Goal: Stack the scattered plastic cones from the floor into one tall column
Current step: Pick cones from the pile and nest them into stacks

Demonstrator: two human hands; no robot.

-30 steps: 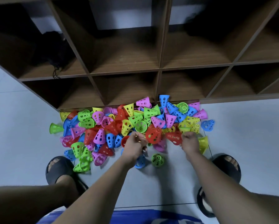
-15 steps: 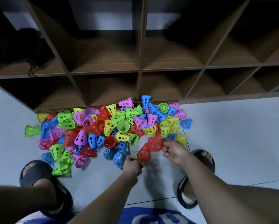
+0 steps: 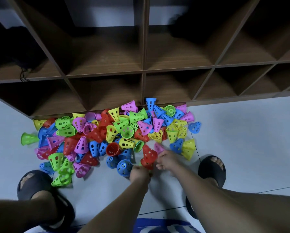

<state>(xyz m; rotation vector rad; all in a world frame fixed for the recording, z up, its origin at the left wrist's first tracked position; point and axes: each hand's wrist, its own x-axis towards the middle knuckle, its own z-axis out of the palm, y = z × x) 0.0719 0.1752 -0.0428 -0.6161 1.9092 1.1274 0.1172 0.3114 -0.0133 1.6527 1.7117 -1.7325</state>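
Far left, on smooth grey tiled floor [image 3: 4,132], the left slipper [image 3: 35,184]: black, rubbery, open-toed. Beyond it a lone green cone [image 3: 29,138] on its side, apart from the rest. Then the heap of cones [image 3: 107,132]: glossy plastic, tapered, with flared rims and oval holes through the walls. Red, blue, green, yellow and pink, tumbled every way against the foot of a dark wood-grain shelf unit [image 3: 144,69] of square cubbies.

At the heap's near edge, the left hand [image 3: 139,174], forearm stretched straight ahead and knuckles up. Fingers curled in a tight grip at the wide rim of a red cone [image 3: 148,156], narrow end pointing up and away. Just right of that cone, against its side, the right hand [image 3: 166,159], fingers bent inward. Grip blurred here, so cannot tell whether anything is held. A pink cone [image 3: 158,147] just past its knuckles. Farthest right, the right slipper [image 3: 211,169], black like the other.
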